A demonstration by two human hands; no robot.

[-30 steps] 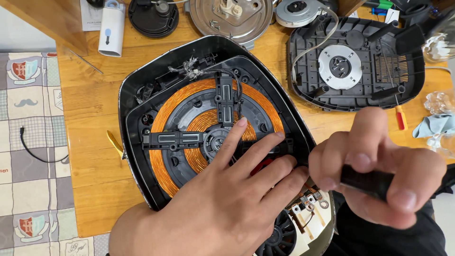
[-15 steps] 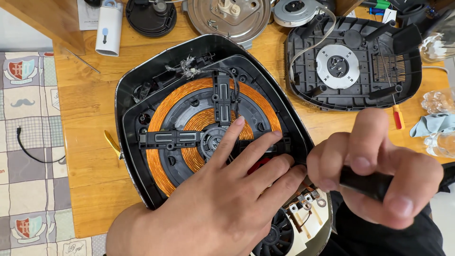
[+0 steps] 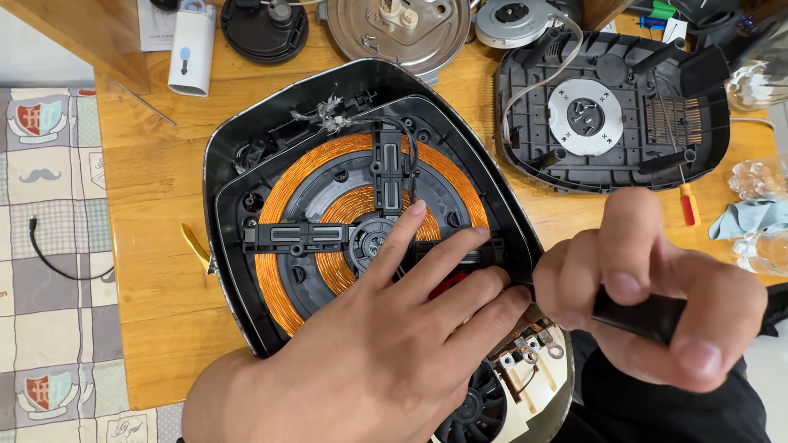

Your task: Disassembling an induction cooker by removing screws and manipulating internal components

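Observation:
An opened induction cooker (image 3: 246,148) lies on the wooden table, its orange copper coil (image 3: 279,205) and black cross-shaped holder (image 3: 300,236) exposed. My left hand (image 3: 377,344) rests flat on the coil's near right part, fingers spread toward the centre hub. My right hand (image 3: 657,287) is closed around a black tool handle (image 3: 636,316) at the cooker's right rim; the tool's tip is hidden behind my fingers. A circuit board with metal terminals (image 3: 529,357) and a black fan (image 3: 476,410) show below my hands.
The cooker's black bottom cover (image 3: 698,156) lies at the back right, a red-handled screwdriver (image 3: 688,203) beside it. A round metal plate (image 3: 402,29), a black disc (image 3: 263,29) and a white bottle (image 3: 190,41) stand at the back. Clear plastic and a blue cloth (image 3: 755,217) sit at right.
Both hands stay in nearly the same place on the cooker; only the view has shifted slightly.

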